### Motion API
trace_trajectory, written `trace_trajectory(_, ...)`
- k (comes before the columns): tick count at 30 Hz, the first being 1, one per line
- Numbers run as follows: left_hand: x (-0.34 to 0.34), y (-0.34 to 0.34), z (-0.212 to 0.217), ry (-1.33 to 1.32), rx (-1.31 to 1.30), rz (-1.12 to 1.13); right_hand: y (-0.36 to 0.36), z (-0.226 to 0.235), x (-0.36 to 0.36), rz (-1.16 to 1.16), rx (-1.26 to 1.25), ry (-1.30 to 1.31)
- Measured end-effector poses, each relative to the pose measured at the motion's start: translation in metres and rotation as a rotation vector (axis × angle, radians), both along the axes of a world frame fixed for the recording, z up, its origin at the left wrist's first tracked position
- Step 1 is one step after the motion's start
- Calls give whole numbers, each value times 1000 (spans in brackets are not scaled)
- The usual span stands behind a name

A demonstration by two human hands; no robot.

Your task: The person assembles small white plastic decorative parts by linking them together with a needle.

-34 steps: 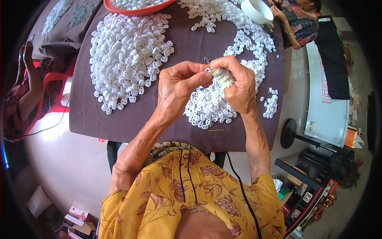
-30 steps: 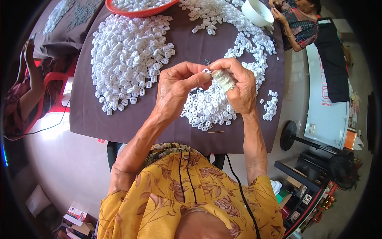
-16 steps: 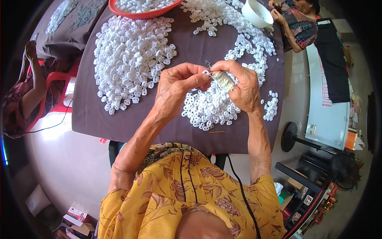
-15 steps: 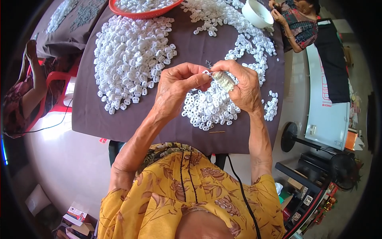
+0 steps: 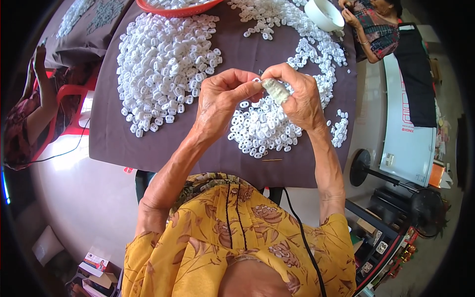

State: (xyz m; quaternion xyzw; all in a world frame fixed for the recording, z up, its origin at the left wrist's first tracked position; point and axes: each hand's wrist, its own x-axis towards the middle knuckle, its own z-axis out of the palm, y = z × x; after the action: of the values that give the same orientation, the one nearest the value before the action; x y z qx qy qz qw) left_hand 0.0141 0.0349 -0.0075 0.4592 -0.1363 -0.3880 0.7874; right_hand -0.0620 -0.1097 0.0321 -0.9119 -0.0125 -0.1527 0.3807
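My left hand [image 5: 217, 96] pinches a small white oval plastic piece with two holes [image 5: 256, 79] between thumb and forefinger. Against it, my right hand [image 5: 303, 101] grips a short tool wrapped in pale cloth [image 5: 276, 92]; the tool's tip is hidden at the left fingertips. Both hands are raised over the brown tablecloth [image 5: 163, 156]. Beneath them lies a small heap of the same white two-hole pieces [image 5: 264, 131]. A thin brownish stick [image 5: 272, 160] rests near the table's front edge.
A large heap of white pieces [image 5: 158, 69] lies to the left, with more strewn at the far right. A red basket [image 5: 183, 12] and a white bowl [image 5: 316, 20] stand at the back. One person [image 5: 376, 29] sits far right, another [image 5: 29, 119] at left by a red chair [image 5: 74, 94].
Both hands have moved slightly away from me, still meeting at the white piece. The cloth-wrapped tool has turned a little in my right hand. The whole view has shifted slightly.
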Motion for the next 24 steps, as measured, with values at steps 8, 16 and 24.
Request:
trace_trajectory(8,12,7,-16,5,-13,-23,-22,-84,3,-43,-328,10)
trace_trajectory(16,11,15,-21,49,6,-5,-18,-117,10,-7,-644,51)
trace_trajectory(24,10,12,-25,90,33,24,-17,-112,10,-11,-595,38)
